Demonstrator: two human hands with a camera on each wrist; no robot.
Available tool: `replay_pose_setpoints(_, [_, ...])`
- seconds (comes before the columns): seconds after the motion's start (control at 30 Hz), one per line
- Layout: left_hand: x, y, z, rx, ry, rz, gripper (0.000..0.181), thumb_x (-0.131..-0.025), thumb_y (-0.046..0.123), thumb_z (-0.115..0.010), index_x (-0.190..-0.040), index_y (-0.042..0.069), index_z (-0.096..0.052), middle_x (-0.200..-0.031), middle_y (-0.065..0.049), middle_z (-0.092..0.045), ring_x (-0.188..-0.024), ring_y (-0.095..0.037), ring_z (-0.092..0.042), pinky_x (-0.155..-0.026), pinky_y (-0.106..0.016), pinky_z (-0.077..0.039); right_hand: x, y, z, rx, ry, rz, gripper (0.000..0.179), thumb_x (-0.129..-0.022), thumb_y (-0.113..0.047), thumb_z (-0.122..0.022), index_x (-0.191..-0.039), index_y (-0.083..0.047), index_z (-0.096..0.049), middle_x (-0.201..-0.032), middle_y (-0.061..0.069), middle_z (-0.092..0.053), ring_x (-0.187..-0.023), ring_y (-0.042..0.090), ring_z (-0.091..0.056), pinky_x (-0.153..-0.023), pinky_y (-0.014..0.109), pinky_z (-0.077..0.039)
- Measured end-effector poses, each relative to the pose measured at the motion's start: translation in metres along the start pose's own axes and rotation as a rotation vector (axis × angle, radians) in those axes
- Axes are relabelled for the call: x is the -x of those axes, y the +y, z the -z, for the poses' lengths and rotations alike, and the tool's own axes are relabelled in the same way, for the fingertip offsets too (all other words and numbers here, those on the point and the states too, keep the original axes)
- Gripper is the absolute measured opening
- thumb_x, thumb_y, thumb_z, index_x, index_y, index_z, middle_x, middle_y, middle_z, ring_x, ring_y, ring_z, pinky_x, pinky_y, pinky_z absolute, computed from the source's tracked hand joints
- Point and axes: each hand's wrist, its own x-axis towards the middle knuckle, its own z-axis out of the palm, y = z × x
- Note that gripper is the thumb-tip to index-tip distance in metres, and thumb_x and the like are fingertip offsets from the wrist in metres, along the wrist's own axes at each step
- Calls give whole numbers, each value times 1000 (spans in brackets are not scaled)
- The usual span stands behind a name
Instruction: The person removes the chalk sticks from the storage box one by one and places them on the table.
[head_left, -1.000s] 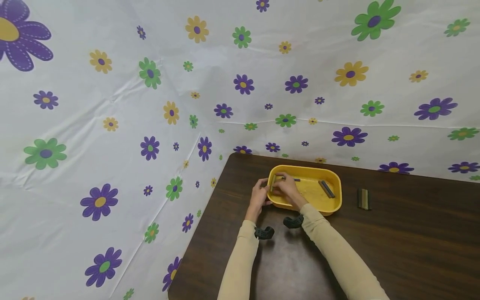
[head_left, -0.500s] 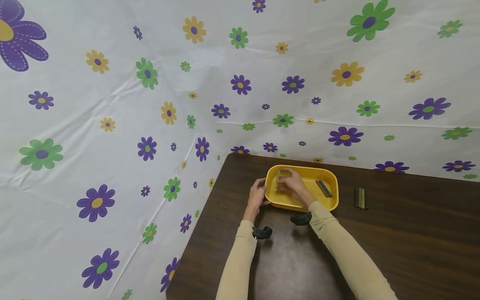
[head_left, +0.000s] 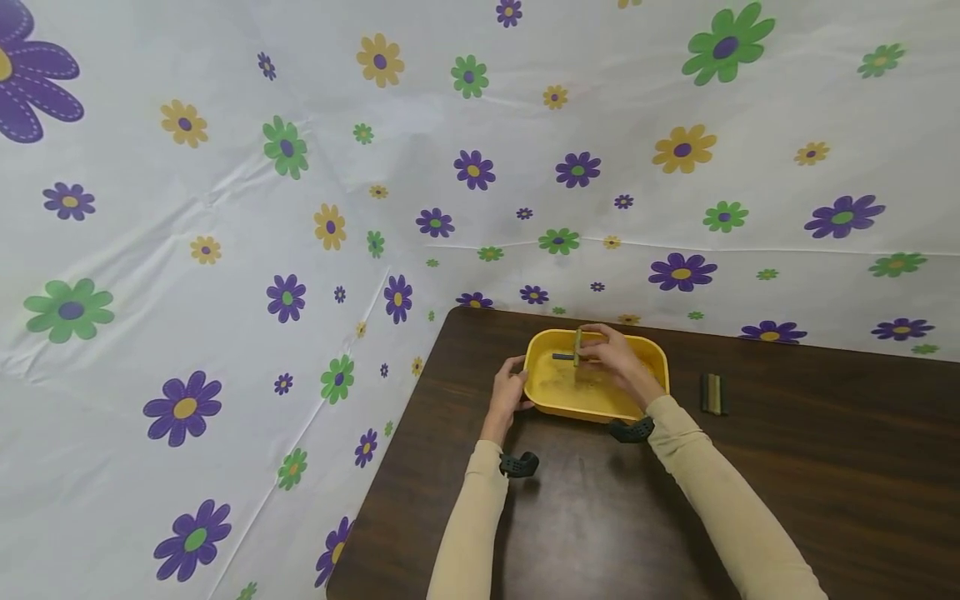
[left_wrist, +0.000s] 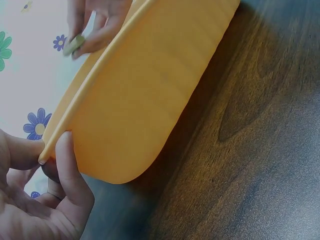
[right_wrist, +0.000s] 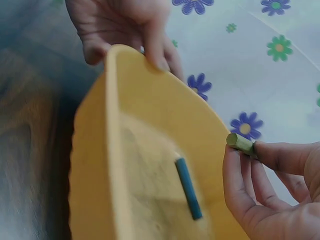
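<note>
My left hand point(head_left: 507, 393) grips the left end of a yellow plastic tub point(head_left: 573, 406). In the left wrist view, the thumb and fingers of that left hand point(left_wrist: 47, 195) pinch the tub's rim at a corner. Over the tub my right hand point(head_left: 617, 354) pinches a short olive-green stick point(head_left: 577, 347). The right wrist view shows this green stick point(right_wrist: 242, 144) between thumb and fingertips, its flat cut end facing the camera. A dark blue stick point(right_wrist: 188, 188) lies on the tub's floor, apart from both hands. My right hand and forearm cover the tub's right end.
Several dark and olive sticks point(head_left: 714, 394) lie side by side on the brown wooden table point(head_left: 810, 467), right of the tub. A white flowered sheet point(head_left: 420, 167) hangs behind the table and along its left side. Black straps point(head_left: 519, 464) sit on the wrists.
My right hand has moved right with the green stick, away from the tub's left wall. Two dark sticks at the tub's right end are now hidden behind it. The left hand keeps its grip.
</note>
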Motion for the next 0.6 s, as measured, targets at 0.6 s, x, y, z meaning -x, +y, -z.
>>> replay_pose_setpoints(0.6, [-1, -3, 0, 10, -6, 0, 38, -107, 16, -52, -145, 13, -58, -117, -24, -59, -81, -23, -64, -54, -23, -54, 27, -20, 80, 18, 26, 56, 65, -104, 0, -58, -161, 2, -26, -130, 21, -53, -99, 15, -69, -100, 47, -52])
